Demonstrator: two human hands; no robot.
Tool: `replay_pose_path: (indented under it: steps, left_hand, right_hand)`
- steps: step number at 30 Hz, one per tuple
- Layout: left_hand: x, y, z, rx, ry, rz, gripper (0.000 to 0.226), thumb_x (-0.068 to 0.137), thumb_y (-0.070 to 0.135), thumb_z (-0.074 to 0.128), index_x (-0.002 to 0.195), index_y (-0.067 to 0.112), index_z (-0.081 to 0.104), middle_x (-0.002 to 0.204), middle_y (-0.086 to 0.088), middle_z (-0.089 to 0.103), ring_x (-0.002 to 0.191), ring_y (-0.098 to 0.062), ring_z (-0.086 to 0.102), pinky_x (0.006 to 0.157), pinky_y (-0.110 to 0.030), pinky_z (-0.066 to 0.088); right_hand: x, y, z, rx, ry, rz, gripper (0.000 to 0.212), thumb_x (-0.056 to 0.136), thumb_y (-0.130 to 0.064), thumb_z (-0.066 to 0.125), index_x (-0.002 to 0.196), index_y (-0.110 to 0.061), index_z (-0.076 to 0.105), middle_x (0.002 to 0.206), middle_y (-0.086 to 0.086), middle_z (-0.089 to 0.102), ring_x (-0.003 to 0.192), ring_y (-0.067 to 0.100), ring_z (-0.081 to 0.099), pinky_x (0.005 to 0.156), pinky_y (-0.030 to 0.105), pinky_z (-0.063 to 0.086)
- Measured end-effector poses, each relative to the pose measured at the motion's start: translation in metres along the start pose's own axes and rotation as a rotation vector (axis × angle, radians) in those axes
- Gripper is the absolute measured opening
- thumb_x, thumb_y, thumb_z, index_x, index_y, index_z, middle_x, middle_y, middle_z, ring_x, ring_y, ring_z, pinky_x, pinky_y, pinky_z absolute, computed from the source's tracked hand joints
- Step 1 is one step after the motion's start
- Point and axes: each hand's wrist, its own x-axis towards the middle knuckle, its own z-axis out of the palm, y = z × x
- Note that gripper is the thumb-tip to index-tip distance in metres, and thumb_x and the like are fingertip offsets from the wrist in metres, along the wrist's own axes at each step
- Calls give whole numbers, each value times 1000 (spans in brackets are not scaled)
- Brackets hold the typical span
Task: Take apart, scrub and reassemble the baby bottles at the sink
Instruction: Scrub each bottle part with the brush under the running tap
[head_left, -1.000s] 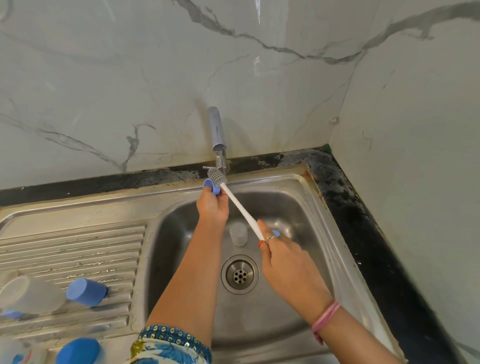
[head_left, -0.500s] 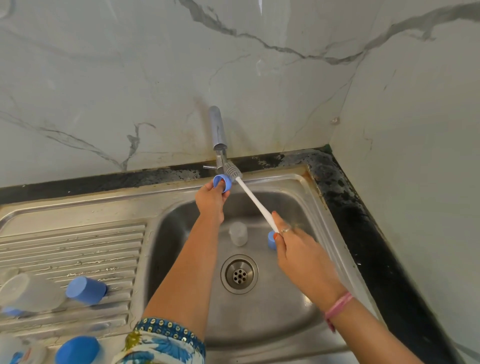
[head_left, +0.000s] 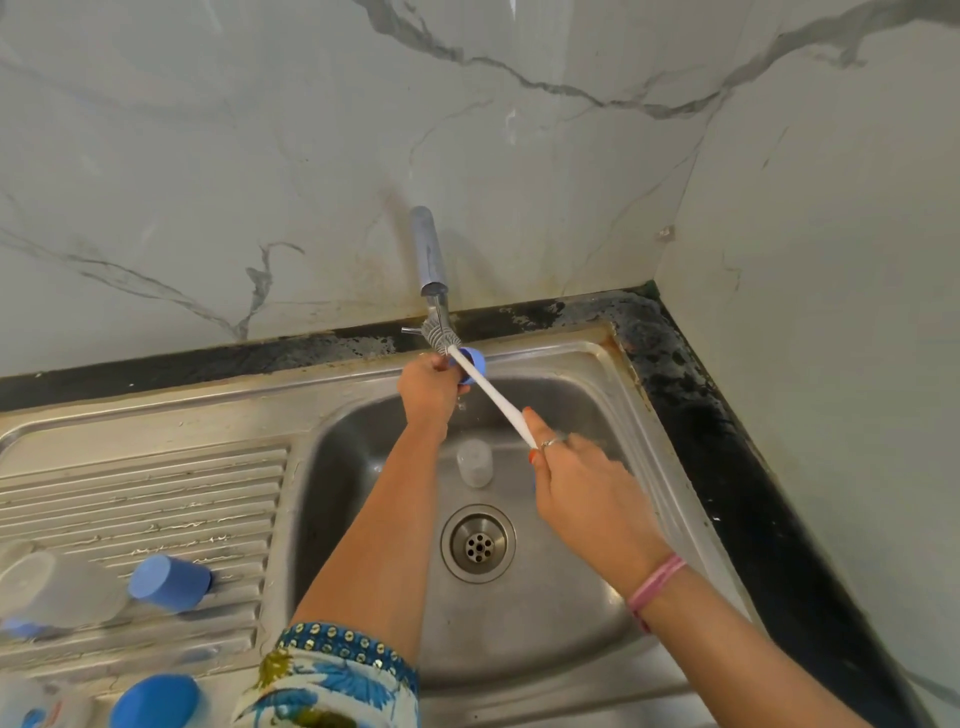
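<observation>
My left hand (head_left: 428, 387) grips a small blue bottle ring (head_left: 474, 364) under the tap (head_left: 430, 260) at the back of the steel sink (head_left: 597, 358). My right hand (head_left: 582, 493) holds the white handle of a bottle brush (head_left: 491, 392). The brush's grey bristle head (head_left: 440, 335) sits just above the ring, against the tap's outlet. A clear bottle part (head_left: 474, 462) stands in the basin behind the drain (head_left: 478, 543).
On the ribbed drainboard (head_left: 156, 493) at left lie a blue cap (head_left: 169, 582) and a clear bottle (head_left: 52, 592). Another blue cap (head_left: 156, 701) and a bottle (head_left: 26, 706) are at the bottom left edge. A black counter (head_left: 727, 467) borders the sink on the right.
Both hands have risen toward the tap. The brush head has passed from beside the ring to above it, and the ring now points right. A blue piece seen by my right hand is now hidden.
</observation>
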Motion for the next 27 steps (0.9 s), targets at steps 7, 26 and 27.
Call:
replay_pose_path:
  steps: [7, 26, 27]
  left_hand:
    - [5, -6, -10, -259, -5, -89, 13, 92, 7, 63, 104, 12, 64, 94, -4, 66, 76, -12, 65, 54, -15, 52]
    - [-6, 3, -16, -686, -194, -184, 25, 93, 22, 63, 115, 11, 65, 97, -1, 70, 92, -12, 66, 82, -27, 57]
    - [-7, -1, -18, -687, -183, -177, 28, 90, 20, 66, 116, 10, 65, 96, 0, 70, 91, -11, 66, 81, -26, 58]
  right_hand:
    - [-21, 1, -4, 263, 44, 31, 51, 101, -35, 39, 150, -38, 26, 94, -4, 57, 80, 15, 60, 72, 34, 53]
    - [-8, 13, -9, 209, -32, 22, 46, 101, -34, 42, 146, -34, 37, 78, -5, 53, 68, 11, 57, 66, 32, 54]
    - [-5, 16, -11, 192, -30, 29, 45, 100, -33, 42, 145, -34, 39, 71, -8, 49, 63, 8, 54, 59, 28, 49]
